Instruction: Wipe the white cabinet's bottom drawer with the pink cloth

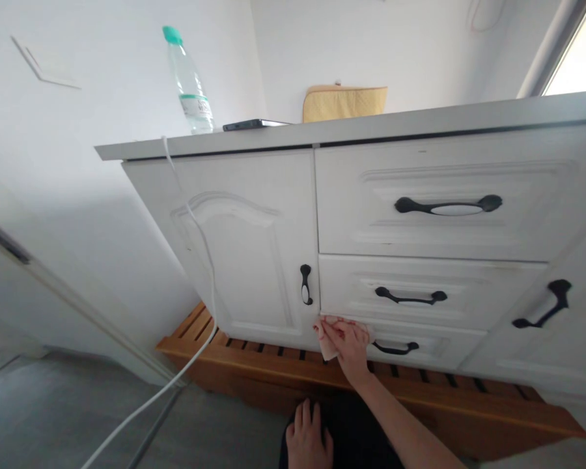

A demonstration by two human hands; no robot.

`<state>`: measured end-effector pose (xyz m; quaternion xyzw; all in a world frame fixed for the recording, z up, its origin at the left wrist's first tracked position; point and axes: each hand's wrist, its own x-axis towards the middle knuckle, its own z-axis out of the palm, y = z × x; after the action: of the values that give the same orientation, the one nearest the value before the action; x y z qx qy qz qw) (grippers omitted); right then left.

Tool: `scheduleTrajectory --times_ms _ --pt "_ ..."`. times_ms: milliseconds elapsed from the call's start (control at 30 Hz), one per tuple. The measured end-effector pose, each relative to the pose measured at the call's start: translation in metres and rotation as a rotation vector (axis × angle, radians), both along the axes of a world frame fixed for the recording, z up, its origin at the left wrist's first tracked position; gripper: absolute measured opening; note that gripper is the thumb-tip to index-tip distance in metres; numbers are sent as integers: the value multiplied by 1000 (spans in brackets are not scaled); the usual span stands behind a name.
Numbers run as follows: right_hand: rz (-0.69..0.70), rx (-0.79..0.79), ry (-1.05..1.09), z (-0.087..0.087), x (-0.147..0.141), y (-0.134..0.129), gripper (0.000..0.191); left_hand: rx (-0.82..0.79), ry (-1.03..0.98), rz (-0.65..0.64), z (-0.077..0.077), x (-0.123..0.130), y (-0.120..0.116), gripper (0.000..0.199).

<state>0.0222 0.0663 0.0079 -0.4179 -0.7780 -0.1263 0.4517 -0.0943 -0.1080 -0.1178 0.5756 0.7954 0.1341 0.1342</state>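
My right hand [349, 345] presses a pale cloth with red markings [329, 346] against the white cabinet, at the left end of the lowest drawer [444, 342]. Its fingers lie over the cloth, and the drawer's dark handle [395, 348] is just to the right. Lower down, my left hand [310, 438] rests on my dark-clothed leg [356, 433], fingers lying flat and slightly apart, holding nothing. Left of the cloth is the cabinet door [239, 267] with a small dark handle [305, 284].
A slatted wooden bench [283, 374] runs along the cabinet's foot. On the countertop [395, 130] are a clear bottle [188, 81], a dark flat device [247, 124] and a yellow board-like item [344, 104]. A white cable [212, 286] hangs down the left side.
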Motion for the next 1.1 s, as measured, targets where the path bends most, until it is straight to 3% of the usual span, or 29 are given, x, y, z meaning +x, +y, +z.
scheduleTrajectory --times_ms 133,367,500,767,900,1100 --pt "53 -167 -73 -25 -6 -1 51 -11 -53 -13 11 3 3 52" --pt "306 -633 -204 -61 12 0 27 -26 -56 -18 14 1 1 52" --pt "367 -674 -200 -68 20 -3 19 -10 -33 -13 9 -2 -2 51" --pt "356 -639 -159 -70 -11 8 16 -11 177 -70 -8 6 5 51" --pt "424 -651 -205 -86 22 9 14 -37 209 -56 -15 1 4 53" --pt "404 -684 -198 -98 121 12 31 -31 217 -47 -17 -7 3 52"
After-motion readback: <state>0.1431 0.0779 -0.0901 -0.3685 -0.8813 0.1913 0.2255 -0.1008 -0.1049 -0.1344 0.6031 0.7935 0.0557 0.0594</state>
